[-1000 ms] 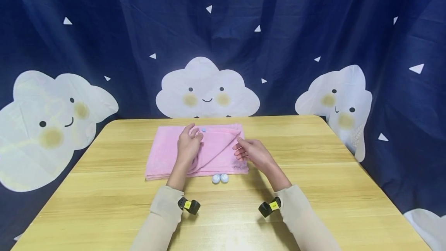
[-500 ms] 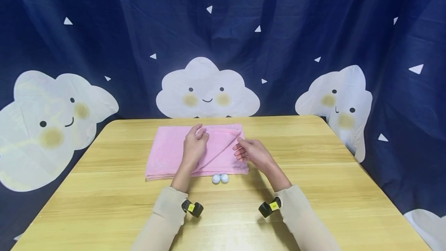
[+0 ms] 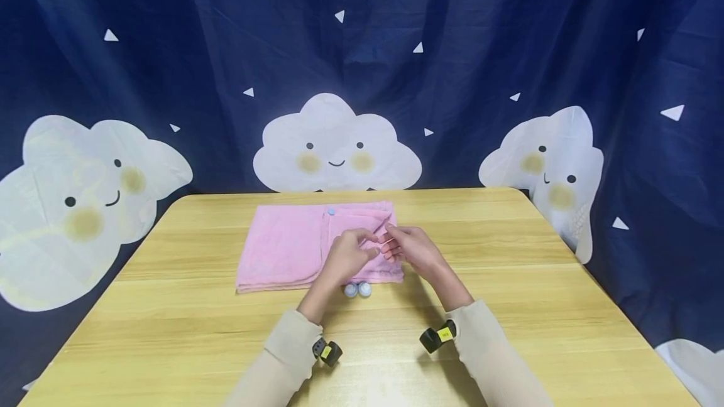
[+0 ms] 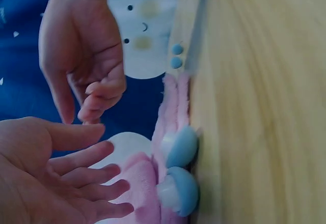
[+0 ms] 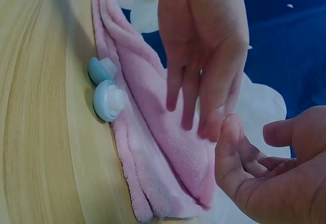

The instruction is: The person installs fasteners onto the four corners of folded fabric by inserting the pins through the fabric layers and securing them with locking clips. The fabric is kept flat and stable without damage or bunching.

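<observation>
A folded pink fleece blanket lies on the table, its upper layer folded back slantwise on the right. My left hand hovers over its right part, fingers stretched towards my right hand. In the right wrist view, the fingertips of the left hand come right up to the right index fingertip. The right fingers curl loosely above the blanket's right edge, with nothing visible in them. Two mushroom-shaped pieces with light blue caps and white stems stand side by side at the blanket's near edge.
A small blue round piece sits on the blanket near its back edge. Two more blue round pieces show past the blanket's end in the left wrist view. A dark blue curtain with clouds hangs behind the wooden table.
My left hand has moved right and nearer, from over the middle of the blanket to beside the right hand. The blue piece on the blanket shows again. My right hand has stayed in place.
</observation>
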`<state>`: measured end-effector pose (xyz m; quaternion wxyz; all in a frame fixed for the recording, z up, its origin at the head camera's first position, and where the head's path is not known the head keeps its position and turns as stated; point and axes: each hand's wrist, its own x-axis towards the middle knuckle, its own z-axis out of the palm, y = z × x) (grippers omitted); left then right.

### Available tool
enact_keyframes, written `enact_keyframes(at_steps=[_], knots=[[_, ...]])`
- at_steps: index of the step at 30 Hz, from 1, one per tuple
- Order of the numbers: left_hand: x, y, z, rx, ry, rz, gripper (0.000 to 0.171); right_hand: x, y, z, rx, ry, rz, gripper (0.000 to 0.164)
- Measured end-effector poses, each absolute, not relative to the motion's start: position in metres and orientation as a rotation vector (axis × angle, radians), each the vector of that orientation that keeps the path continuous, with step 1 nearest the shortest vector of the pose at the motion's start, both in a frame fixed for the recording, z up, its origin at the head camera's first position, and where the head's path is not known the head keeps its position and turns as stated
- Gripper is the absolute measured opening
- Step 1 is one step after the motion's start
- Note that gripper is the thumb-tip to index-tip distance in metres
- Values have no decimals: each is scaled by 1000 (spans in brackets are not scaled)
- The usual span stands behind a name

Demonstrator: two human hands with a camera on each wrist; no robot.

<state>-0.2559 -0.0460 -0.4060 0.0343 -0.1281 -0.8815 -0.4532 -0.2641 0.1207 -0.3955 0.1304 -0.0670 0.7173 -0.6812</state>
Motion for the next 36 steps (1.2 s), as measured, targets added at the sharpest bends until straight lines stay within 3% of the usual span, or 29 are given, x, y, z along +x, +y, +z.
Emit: enact_keyframes(at_steps=[9, 15, 31, 36], knots=[[-249, -35, -414, -564, -2889, -1119, 19, -266, 121, -399, -211, 2083, -1982, 40], [-249, -32, -420, -549, -2929, -1009, 33, -265, 121, -399, -206, 2095, -1983, 41], [-253, -36, -424, -485, -2972, -981, 33, -265, 120, -398, -203, 2091, -1970, 42], [-254, -39, -423, -531, -2947, -981, 22, -265, 120, -398, -199, 2108, -1970, 42]])
